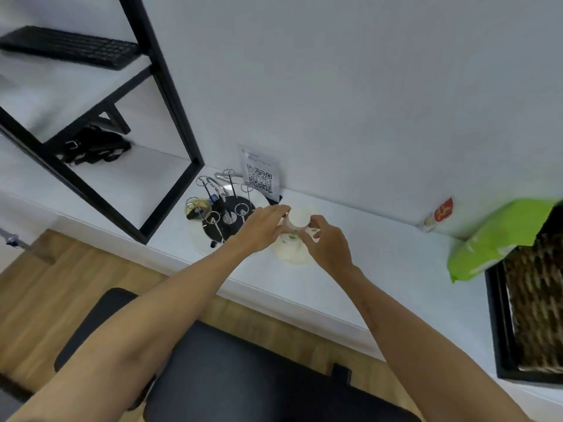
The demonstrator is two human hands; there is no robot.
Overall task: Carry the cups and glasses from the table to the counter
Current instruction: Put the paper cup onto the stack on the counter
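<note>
A white cup (pixel 299 220) with green leaf marks stands on top of other white cups or saucers (pixel 289 254) on the white counter (pixel 380 254). My left hand (pixel 265 225) grips its left side and my right hand (pixel 326 242) grips its right side. Fingers hide most of the cup's wall; only its round top shows clearly. The stack beneath is blurred, and its pieces cannot be told apart.
A wire cup rack on a round tray (pixel 225 214) sits just left of the cup, a QR-code sign (pixel 260 178) behind it. A black shelf frame (pixel 170 117) rises at left. A green bag (pixel 499 239) and wicker basket (pixel 536 303) stand right; a black seat (pixel 243 376) lies below.
</note>
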